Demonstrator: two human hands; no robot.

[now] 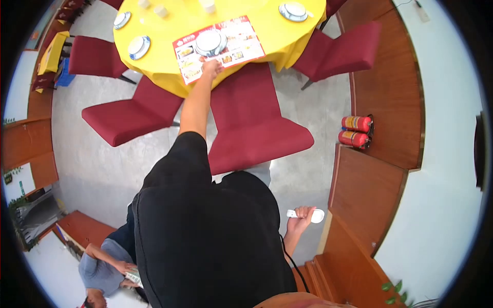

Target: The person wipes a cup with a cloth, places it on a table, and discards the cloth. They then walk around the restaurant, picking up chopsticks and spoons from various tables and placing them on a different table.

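My left hand (211, 67) reaches over the near edge of the round table with the yellow cloth (164, 41). Its fingers are curled on the printed red-and-white paper mat (239, 54), just below a stacked plate and bowl (209, 42); whatever they may pinch is too small to tell. Low on the right, away from the table, my right hand (302, 219) is closed around white spoons (317, 216), whose broad ends stick out beside the fingers; their exact number is unclear.
Dark red chairs (257, 138) surround the table, one directly before me. Other place settings (139, 47) and small white cups (160, 10) stand on the cloth. Red fire extinguishers (355, 131) are by the right wall. Another person (105, 264) holds something printed at lower left.
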